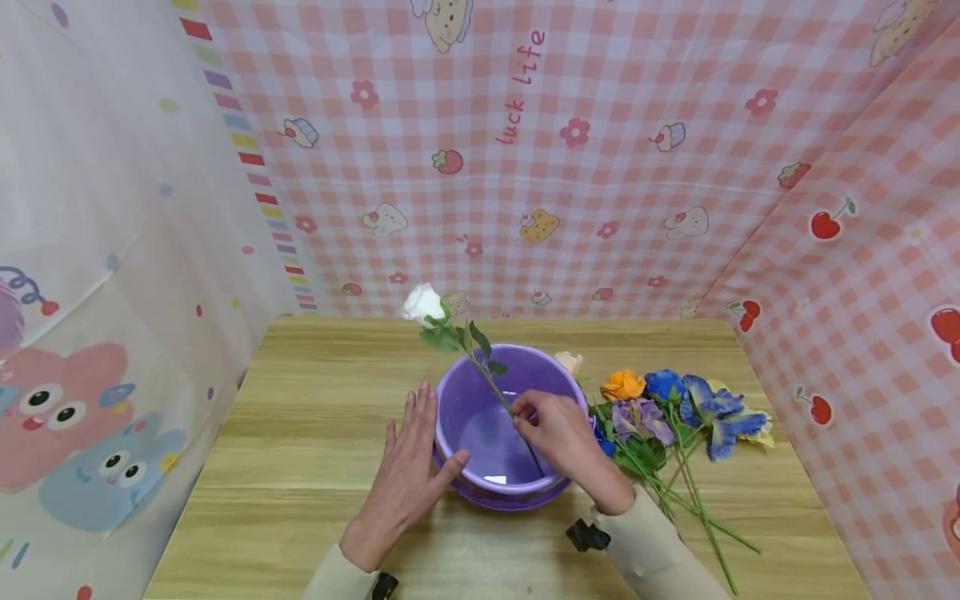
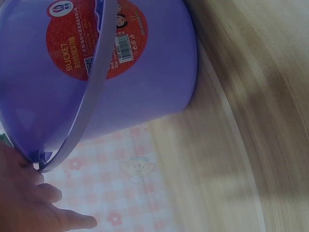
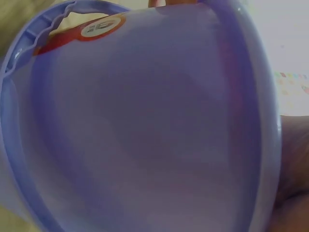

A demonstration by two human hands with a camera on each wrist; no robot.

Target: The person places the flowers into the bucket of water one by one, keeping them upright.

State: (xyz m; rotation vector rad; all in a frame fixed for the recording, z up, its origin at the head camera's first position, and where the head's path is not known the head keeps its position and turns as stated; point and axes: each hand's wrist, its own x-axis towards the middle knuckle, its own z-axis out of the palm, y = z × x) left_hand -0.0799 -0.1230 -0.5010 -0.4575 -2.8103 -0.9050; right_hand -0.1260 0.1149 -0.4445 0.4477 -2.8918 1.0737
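Observation:
A purple bucket [image 1: 465,400] stands in the middle of the table, its handle [image 2: 84,106] hanging down the near side over a red label [image 2: 130,46]. My right hand [image 1: 558,433] is over the bucket's right side and pinches the green stem of a white rose [image 1: 424,305]. The stem slants across the opening, its lower end inside the bucket and the bloom beyond the far left rim. At the left rim, my left hand [image 1: 405,467] rests with fingers extended. In the right wrist view the bucket's wall hides most of the right hand [image 3: 294,174].
To the right of the bucket lies a pile of artificial flowers: an orange bloom [image 1: 622,385], a blue rose [image 1: 664,385], a purple bloom [image 1: 642,421] and a blue iris-like flower [image 1: 722,415]. Their green stems point toward the near edge. Patterned cloth [image 1: 480,200] walls the table.

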